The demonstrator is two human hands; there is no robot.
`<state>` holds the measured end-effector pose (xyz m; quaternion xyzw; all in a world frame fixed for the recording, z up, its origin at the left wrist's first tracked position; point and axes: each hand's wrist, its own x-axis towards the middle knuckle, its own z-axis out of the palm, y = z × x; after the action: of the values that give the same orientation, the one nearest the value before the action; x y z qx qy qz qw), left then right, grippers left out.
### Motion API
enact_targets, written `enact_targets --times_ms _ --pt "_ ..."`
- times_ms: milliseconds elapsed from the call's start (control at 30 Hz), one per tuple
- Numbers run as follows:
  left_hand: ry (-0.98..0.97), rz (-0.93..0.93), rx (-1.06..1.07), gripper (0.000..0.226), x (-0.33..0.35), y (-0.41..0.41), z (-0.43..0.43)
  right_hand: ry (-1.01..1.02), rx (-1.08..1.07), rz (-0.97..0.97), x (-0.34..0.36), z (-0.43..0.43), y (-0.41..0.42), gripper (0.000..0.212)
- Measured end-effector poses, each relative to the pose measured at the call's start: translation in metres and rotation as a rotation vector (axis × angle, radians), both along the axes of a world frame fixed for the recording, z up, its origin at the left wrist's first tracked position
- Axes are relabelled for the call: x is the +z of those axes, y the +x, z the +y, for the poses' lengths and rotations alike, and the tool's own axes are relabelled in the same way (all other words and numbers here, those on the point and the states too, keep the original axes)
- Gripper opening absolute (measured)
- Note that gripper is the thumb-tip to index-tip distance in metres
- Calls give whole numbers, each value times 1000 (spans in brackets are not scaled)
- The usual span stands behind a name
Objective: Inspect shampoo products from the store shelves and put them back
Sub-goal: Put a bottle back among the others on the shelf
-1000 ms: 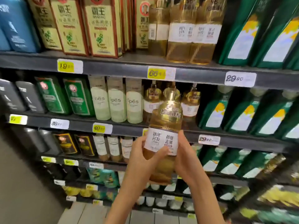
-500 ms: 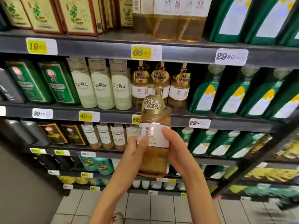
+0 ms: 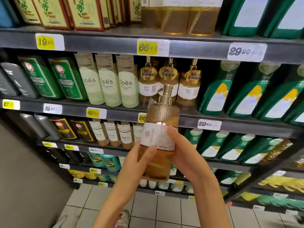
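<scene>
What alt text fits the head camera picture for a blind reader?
A left hand and right hand hold an amber pump bottle before store shelves, its back label toward the camera. Matching bottles stand on the shelf behind, beside pale green Spes bottles.

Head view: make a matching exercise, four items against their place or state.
1. amber pump bottle
2. pale green Spes bottles
3. 19 price tag
4. red-edged boxes

A. standing on the top shelf, left part
B. gripped by left hand and right hand
C. stuck on the top shelf's front edge
D. on the second shelf, left of the gold-collared bottles

Pairs: 1-B, 2-D, 3-C, 4-A
</scene>
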<state>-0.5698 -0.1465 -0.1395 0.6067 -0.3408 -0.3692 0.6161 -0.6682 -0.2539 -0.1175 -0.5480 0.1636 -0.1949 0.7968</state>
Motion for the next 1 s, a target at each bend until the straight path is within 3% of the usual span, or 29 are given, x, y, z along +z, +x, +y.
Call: enact_targets --times_ms 100,200,300,400,500,567,633,733,833,900,1000 --pt "32 119 -69 43 1 3 -5 -24 -16 -25 -2 -1 -7 37" --pt "109 274 -51 30 4 1 -15 2 -69 -17 -10 -3 -9 41" --pt "135 165 -33 34 -4 10 -4 40 -88 -56 -14 0 -6 47" --pt "187 -69 86 83 -2 9 -2 -84 -170 -4 -15 4 -1 49" --pt "217 -224 158 69 4 -8 -4 -158 -217 76 -20 7 8 51" --pt "189 -283 196 70 -6 -11 -1 -132 -183 109 -22 7 11 48" --pt "148 -186 184 68 -7 -5 -2 -110 -138 149 -19 3 12 35" --pt "-12 256 -16 81 -8 9 6 -70 -75 189 -16 -7 11 32" --pt "-79 648 -192 88 -14 12 10 45 48 82 -20 -2 8 36" --pt "-10 669 -228 87 -16 15 11 117 70 36 -19 4 8 47" --pt "115 438 -68 62 -6 22 -5 109 -55 77 -16 0 12 47"
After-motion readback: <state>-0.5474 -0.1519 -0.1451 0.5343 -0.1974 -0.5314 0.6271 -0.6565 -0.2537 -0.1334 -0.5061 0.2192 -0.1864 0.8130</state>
